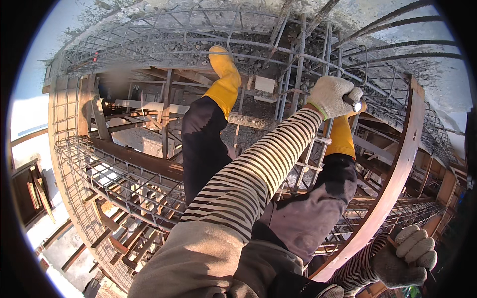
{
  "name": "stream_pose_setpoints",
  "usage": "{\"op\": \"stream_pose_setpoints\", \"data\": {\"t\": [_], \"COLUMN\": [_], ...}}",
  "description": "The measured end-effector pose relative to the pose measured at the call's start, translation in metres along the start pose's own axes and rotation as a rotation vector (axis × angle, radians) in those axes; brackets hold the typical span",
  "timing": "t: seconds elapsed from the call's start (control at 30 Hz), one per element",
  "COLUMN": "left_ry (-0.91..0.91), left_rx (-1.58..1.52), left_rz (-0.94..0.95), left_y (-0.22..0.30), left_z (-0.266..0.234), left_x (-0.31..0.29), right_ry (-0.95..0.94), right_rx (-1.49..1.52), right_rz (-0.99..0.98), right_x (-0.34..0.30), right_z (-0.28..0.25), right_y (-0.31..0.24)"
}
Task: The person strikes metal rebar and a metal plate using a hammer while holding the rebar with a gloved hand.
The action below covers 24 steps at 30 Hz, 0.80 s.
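Your outstretched white-gloved left hand [332, 96] grips a round-ended grey metal bar [354, 105].
Lower right: your gloved right hand [406, 256] clenched, contents unclear.

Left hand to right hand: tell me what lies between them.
In the head view, a yellow boot shows just below the left hand; further on, a long plank crosses toward the right hand.

The left hand [334, 98] hides most of the tool [353, 105] it grips and part of the right boot [340, 136]. Whether the right hand [405, 257] holds anything is hidden by curled fingers. Rods [427, 54] run off the right rim.
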<state>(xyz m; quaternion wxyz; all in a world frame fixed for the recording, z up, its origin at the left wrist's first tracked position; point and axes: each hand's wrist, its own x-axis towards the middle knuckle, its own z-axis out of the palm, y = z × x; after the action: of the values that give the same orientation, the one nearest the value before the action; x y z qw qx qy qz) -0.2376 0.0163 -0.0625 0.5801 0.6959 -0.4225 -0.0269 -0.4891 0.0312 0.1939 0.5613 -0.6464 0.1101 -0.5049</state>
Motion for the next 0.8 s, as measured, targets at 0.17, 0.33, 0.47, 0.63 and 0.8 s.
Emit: {"op": "stream_pose_setpoints", "data": {"t": [0.17, 0.33, 0.47, 0.63, 0.8], "left_ry": [-0.087, -0.181, -0.103, -0.123, -0.161], "left_rx": [0.068, 0.159, 0.137, 0.067, 0.139], "left_rz": [-0.091, -0.171, -0.140, -0.187, -0.232], "left_y": [0.009, 0.001, -0.005, 0.009, 0.001], "left_z": [0.002, 0.002, 0.009, 0.001, -0.002], "left_x": [-0.001, -0.008, -0.005, 0.004, 0.002], "right_ry": [0.023, 0.179, 0.028, -0.103, 0.017], "right_rx": [0.032, -0.170, 0.077, 0.114, -0.418], "right_rz": [0.223, 1.165, 0.453, -0.051, 1.172], "right_x": [-0.051, -0.056, -0.010, 0.035, -0.072], "right_z": [0.034, 0.046, 0.031, 0.037, 0.050], "right_y": [0.079, 0.076, 0.019, 0.004, 0.106]}}
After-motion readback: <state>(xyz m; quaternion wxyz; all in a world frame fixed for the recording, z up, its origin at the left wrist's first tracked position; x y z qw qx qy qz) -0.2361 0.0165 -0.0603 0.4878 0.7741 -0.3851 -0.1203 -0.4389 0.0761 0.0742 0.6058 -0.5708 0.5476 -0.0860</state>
